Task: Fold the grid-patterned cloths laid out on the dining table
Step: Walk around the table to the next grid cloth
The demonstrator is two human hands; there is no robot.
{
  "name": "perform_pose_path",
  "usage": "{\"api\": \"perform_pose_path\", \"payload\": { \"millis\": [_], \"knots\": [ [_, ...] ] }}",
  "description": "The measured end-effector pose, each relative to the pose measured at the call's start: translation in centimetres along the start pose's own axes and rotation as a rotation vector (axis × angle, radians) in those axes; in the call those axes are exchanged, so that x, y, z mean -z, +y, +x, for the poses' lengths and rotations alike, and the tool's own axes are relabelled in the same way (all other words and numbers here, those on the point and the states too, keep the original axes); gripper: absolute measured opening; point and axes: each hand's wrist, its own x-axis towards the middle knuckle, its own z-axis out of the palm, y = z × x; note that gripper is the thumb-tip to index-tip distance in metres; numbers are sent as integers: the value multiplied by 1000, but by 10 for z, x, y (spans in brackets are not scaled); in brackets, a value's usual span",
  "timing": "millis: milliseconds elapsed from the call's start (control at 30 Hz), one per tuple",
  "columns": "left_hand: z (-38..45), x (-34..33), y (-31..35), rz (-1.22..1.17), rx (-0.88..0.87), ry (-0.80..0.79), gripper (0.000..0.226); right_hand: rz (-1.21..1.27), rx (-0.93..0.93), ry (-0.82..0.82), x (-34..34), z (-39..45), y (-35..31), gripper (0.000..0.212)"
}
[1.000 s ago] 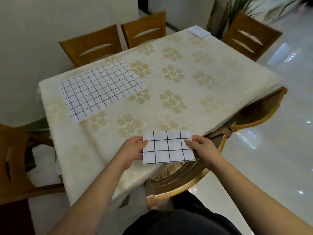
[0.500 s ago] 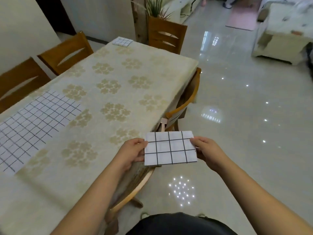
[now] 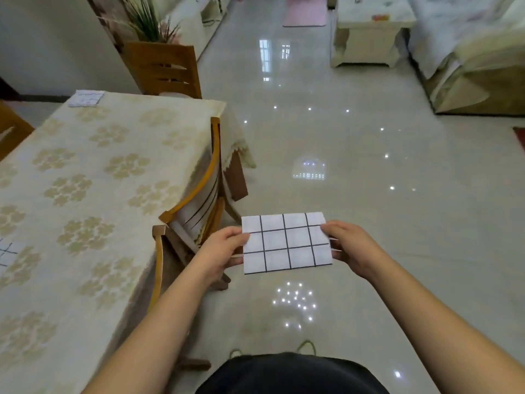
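Folded cloth [image 3: 287, 243]: a small grid-patterned rectangle, being held flat and level in the air over the tiled floor [image 3: 369, 166], off to the right of the dining surface [image 3: 93, 177] and touching nothing but the two hands.
Left hand [image 3: 224, 248]: gripping the cloth's left short edge, thumb lying on top, fingers curling underneath; only their tips are showing below the edge.
Right hand [image 3: 352, 248]: gripping the right short edge the same way, thumb above, fingers tucked beneath.
Folded cloth at far corner [image 3: 86, 98]: a second small grid-patterned piece, lying on the far end of the surface, seemingly finished.
Spread cloth [image 3: 7, 253]: only a sliver showing at the left edge of view, lying flat on the surface, judged to be awaiting folding.
Chairs: one [image 3: 196, 206] pushed in at the near right side of the surface, one [image 3: 167, 69] standing at the far end beside a plant [image 3: 147, 21].
Stage, judged: this piece looking fully folded and being carried, probably toward a resting place.
Risk, slippage: layers are being clamped only at the two ends, so any slackening of either pinch could be letting the middle sag and the folds spring open.
Risk, drop: the cloth is hanging over bare floor, so a loosened grip would be sending it down there.
Risk, snag: the near chair back is standing between cloth and surface, so a low swing leftward could be catching a corner.
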Motion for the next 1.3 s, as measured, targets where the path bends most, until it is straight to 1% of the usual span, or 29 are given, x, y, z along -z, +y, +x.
{"api": "perform_pose_path", "payload": {
  "millis": [67, 167, 400, 500, 633, 967, 1100, 1200, 1300],
  "knots": [
    [8, -18, 6, -7, 24, -24, 17, -4, -5, 17, 17, 2, -3, 15],
    [22, -36, 16, 49, 21, -34, 16, -1, -2, 31, 34, 7, -7, 15],
    [66, -53, 45, 79, 23, -48, 16, 27, -14, 91, 51, 44, -19, 13],
    [92, -49, 60, 59, 48, -63, 12, 26, -31, 92, 49, 72, -32, 13],
    [135, -32, 81, 47, 66, -74, 12, 10, -36, 87, 37, 116, -58, 12],
    [222, 3, 132, 30, 2, -31, 8, 18, -12, 53, 2, 198, -124, 11],
    [252, -3, 151, 22, 12, -3, 8, 25, -21, 53, 8, 227, -142, 12],
    [281, -13, 162, 28, 33, -7, 12, 20, -33, 55, 23, 257, -154, 10],
    [309, -31, 179, 62, 47, 8, 18, 25, -42, 43, 42, 291, -168, 15]
  ]
}}
